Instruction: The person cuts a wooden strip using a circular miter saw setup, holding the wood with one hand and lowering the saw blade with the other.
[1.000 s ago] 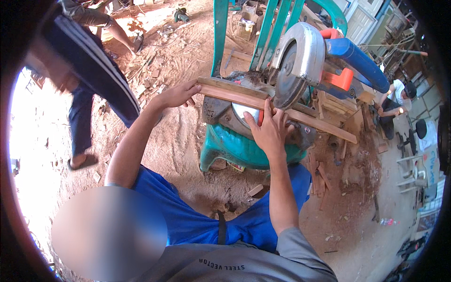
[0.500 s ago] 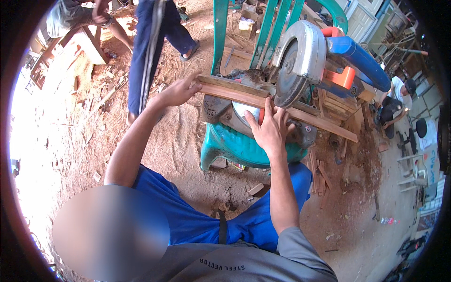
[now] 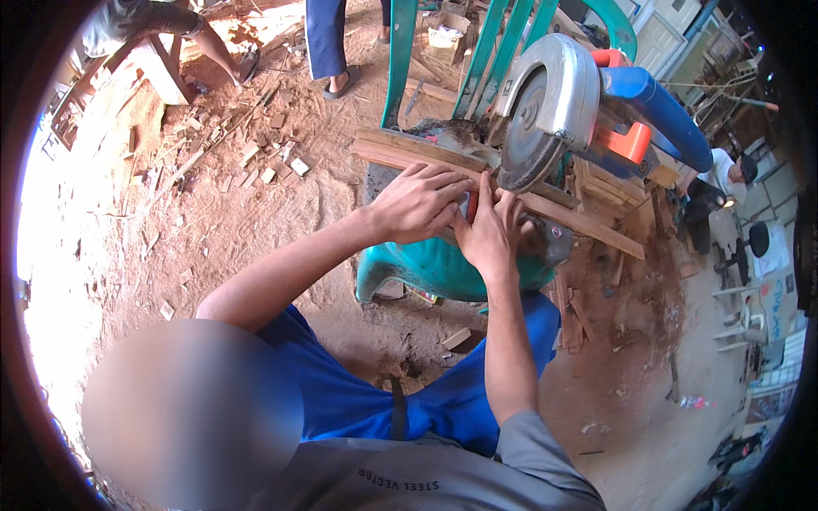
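Note:
A long reddish wooden strip (image 3: 588,228) lies across the base of a miter saw, against a darker wooden bar (image 3: 400,143). My right hand (image 3: 490,243) grips the strip close to the blade, its index finger stretched up along it. Just beside it, my left hand (image 3: 417,203) is closed over the strip's near edge, fingers together and fingertips almost at my right hand. The saw's round blade (image 3: 530,119) stands raised under a silver guard (image 3: 567,85), just right of my fingers. A blue handle (image 3: 660,106) with an orange trigger part (image 3: 626,143) extends to the right.
The saw rests on a green plastic chair (image 3: 417,264). Wood offcuts (image 3: 264,162) and sawdust litter the ground. One person's legs (image 3: 328,43) stand beyond, another person (image 3: 128,25) sits far left, and a third (image 3: 720,183) is at right. Wooden strips (image 3: 573,311) lie beside my knee.
My left hand has moved right from the strip's left end to beside my right hand. The right hand stays in place on the strip. The walking person has moved farther away.

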A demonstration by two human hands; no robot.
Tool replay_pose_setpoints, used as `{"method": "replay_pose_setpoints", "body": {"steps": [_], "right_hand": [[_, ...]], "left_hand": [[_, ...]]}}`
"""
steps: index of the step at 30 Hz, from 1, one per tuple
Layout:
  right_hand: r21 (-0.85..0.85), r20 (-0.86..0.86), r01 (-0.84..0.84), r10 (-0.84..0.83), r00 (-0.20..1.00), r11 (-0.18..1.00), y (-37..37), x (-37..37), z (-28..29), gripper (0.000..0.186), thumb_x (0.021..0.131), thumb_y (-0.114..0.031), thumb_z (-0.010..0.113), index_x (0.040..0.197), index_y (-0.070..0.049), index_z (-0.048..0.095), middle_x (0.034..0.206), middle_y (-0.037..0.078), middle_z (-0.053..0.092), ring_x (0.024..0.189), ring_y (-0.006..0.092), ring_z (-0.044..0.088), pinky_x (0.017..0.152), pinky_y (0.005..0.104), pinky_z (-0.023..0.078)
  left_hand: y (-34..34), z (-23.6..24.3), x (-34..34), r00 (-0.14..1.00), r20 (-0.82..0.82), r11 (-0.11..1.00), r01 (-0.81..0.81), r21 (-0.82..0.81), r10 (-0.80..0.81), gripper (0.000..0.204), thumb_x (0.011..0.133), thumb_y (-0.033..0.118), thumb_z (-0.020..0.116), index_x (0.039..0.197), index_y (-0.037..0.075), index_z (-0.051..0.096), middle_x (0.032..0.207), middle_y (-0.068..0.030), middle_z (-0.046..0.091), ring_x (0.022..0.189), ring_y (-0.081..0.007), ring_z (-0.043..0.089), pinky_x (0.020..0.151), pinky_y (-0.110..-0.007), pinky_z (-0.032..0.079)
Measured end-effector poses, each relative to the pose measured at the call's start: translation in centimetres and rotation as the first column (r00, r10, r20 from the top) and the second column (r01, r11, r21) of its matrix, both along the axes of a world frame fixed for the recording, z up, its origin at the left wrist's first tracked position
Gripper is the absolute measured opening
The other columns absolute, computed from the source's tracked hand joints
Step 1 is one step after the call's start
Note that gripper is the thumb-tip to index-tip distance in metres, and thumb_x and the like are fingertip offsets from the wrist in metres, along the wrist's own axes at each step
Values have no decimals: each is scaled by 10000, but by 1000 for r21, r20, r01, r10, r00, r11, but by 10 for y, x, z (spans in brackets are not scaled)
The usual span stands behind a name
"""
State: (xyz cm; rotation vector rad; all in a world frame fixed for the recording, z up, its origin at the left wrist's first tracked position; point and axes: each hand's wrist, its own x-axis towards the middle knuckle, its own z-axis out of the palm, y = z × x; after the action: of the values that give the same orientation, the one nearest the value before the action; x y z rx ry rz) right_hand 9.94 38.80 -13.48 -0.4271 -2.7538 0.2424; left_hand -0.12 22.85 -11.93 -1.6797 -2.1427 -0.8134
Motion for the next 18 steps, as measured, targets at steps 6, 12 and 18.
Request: {"method": "replay_pose_setpoints", "body": {"steps": [6, 12, 18], "right_hand": [[-113, -166, -255, 235, 958, 960, 12, 38, 34, 823, 817, -502, 771, 1453, -52, 507, 1299, 186, 478, 1161, 377, 513, 931, 571, 431], [22, -693, -520, 388, 608, 854, 46, 117, 186, 315, 887, -191, 709, 1115, 26, 698, 1154, 141, 647, 1076, 240, 613, 900, 348, 466], [181, 65, -186, 177, 982, 966, 69, 44, 305, 411, 910, -332, 750, 1125, 10, 675, 1011, 65, 663, 880, 116, 595, 797, 304, 475]], "left_hand": [[4, -2, -3, 995, -62, 987, -84, -135, 76, 497, 932, 270, 542, 1403, 111, 562, 1437, -88, 523, 1302, -283, 488, 1073, -484, 392], [5, -9, -5, 995, -50, 992, -89, -87, 85, 504, 890, 234, 572, 1388, 155, 572, 1353, -48, 538, 1233, -264, 505, 1052, -475, 386], [5, -8, -3, 993, -57, 990, -107, -97, 102, 489, 883, 233, 576, 1366, 161, 594, 1327, -49, 547, 1218, -264, 508, 1042, -472, 394]]}}
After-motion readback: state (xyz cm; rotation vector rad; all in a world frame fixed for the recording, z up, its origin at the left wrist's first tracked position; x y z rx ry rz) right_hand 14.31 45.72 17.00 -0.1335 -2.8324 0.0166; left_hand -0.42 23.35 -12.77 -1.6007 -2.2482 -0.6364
